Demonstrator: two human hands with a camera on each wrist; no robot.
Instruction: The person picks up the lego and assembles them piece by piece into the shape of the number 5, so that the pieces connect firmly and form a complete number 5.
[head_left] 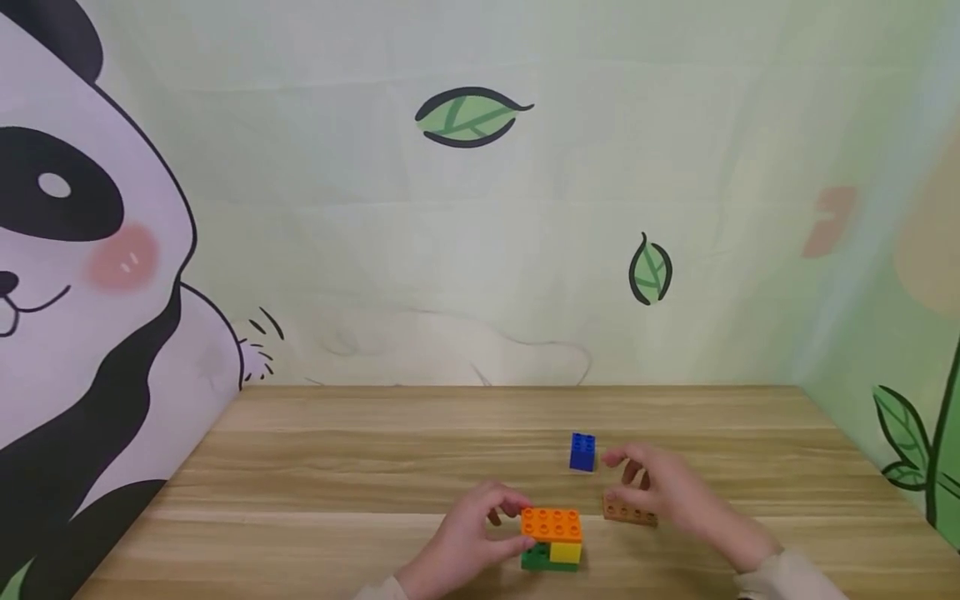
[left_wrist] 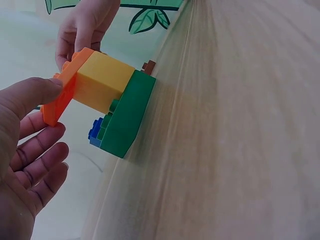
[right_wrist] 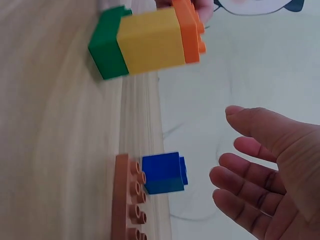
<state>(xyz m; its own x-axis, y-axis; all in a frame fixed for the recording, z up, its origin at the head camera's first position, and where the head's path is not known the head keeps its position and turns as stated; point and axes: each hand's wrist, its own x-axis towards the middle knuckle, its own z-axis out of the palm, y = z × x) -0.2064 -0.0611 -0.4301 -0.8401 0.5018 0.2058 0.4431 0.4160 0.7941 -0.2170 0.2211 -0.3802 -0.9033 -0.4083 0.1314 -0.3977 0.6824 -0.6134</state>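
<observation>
A small stack stands on the table: a flat orange brick (head_left: 551, 523) on top, a yellow brick (head_left: 566, 552) under its right part, a green brick (head_left: 551, 565) at the bottom. My left hand (head_left: 477, 527) pinches the left end of the orange brick between thumb and index finger; its other fingers (left_wrist: 42, 172) are spread loosely. My right hand (head_left: 671, 492), holding nothing, hovers above a flat brown brick (head_left: 633, 512), its fingers (right_wrist: 252, 182) relaxed and apart. A blue brick (head_left: 582, 452) stands upright just left of the right fingertips, and the right wrist view shows a gap between them.
The wooden table (head_left: 360, 467) stretches to a pale cloth backdrop (head_left: 337, 167) with printed leaves. A printed panda (head_left: 135, 333) covers the left side, and a printed plant (head_left: 911, 450) is on the right.
</observation>
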